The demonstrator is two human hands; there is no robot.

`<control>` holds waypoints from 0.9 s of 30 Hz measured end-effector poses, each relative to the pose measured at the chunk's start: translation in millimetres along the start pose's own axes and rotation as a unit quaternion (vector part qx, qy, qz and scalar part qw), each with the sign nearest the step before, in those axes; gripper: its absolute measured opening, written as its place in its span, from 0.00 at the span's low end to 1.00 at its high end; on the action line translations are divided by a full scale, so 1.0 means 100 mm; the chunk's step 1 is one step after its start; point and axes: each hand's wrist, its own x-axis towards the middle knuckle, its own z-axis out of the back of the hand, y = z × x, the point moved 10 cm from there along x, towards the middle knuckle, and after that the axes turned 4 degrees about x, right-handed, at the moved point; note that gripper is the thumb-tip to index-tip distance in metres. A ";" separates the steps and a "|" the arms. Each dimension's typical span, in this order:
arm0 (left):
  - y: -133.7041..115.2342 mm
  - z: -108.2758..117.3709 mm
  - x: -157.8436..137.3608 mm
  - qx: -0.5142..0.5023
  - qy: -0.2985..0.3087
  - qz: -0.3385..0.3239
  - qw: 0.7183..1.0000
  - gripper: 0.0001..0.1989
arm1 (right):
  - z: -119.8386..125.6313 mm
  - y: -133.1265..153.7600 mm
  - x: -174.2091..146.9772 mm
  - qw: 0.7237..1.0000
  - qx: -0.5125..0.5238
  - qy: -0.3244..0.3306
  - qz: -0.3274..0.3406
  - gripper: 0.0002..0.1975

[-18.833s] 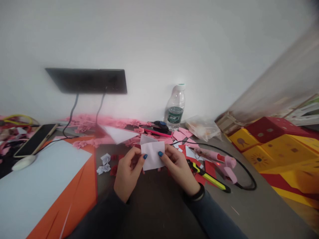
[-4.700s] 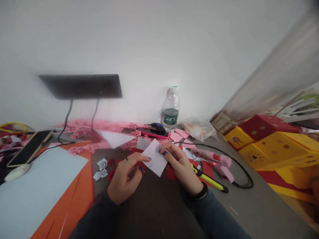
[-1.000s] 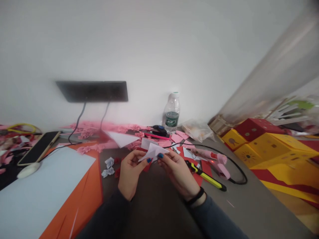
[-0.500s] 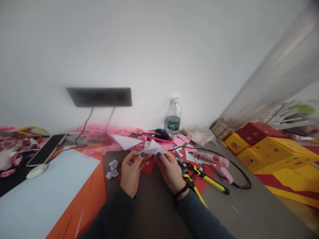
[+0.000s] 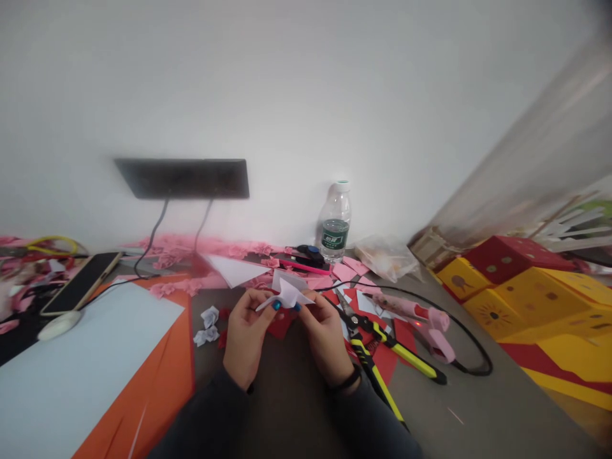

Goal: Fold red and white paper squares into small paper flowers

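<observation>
Between my hands is a folded piece of white paper with pointed flaps standing out from a pinched centre. My left hand grips its left side, thumb in front and fingers behind. On the right side, my right hand pinches it the same way. Both thumbs nearly meet at the lower middle of the paper. Small white paper flowers lie on the table to the left of my left hand. Pliers with yellow and black handles rest beside my right hand, over red paper scraps.
A pink glue gun with a black cable lies at right. A water bottle stands near the wall. Large white sheets on orange paper, a phone and a mouse occupy the left. Yellow and red boxes stand far right.
The paper's flaps have been bent at the centre, and it now stands up in a more twisted, pinched shape. Both hands keep hold of it. The view has shifted slightly.
</observation>
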 end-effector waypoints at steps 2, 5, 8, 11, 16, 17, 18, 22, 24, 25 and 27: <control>0.01 0.02 0.01 0.028 -0.002 -0.012 1.000 0.14 | -0.01 0.00 0.00 1.000 -0.001 0.004 0.001 0.11; 0.03 0.09 0.02 0.071 -0.026 -0.023 0.997 0.13 | 0.00 -0.03 -0.01 1.000 0.009 0.004 0.002 0.11; 0.05 0.14 0.04 0.071 -0.047 -0.016 0.996 0.14 | 0.03 -0.02 -0.01 1.000 0.022 -0.003 0.012 0.10; 0.03 0.09 0.07 0.056 -0.014 -0.008 0.998 0.15 | 0.07 -0.03 0.00 1.000 0.027 -0.014 0.005 0.10; -0.01 -0.02 0.12 0.064 0.072 0.016 0.995 0.12 | 0.08 -0.08 0.02 0.999 0.045 -0.005 -0.019 0.12; -0.01 -0.03 0.12 0.063 0.085 0.020 0.994 0.12 | 0.08 -0.10 0.02 0.998 0.049 0.000 -0.025 0.12; -0.02 -0.05 0.12 0.062 0.099 0.024 0.993 0.12 | 0.07 -0.11 0.02 0.998 0.053 0.004 -0.031 0.12; -0.03 -0.12 0.12 0.073 0.147 0.042 0.986 0.13 | 0.04 -0.15 0.01 0.996 0.074 0.024 -0.054 0.12; -0.03 -0.11 0.13 0.069 0.141 0.042 0.987 0.13 | 0.02 -0.16 0.00 0.993 0.089 0.030 -0.071 0.13; -0.04 -0.09 0.14 0.065 0.133 0.040 0.988 0.13 | 0.01 -0.17 0.00 0.992 0.096 0.029 -0.079 0.13; -0.05 -0.06 0.16 0.067 0.119 0.028 0.990 0.13 | 0.02 -0.18 0.00 0.990 0.108 0.018 -0.089 0.15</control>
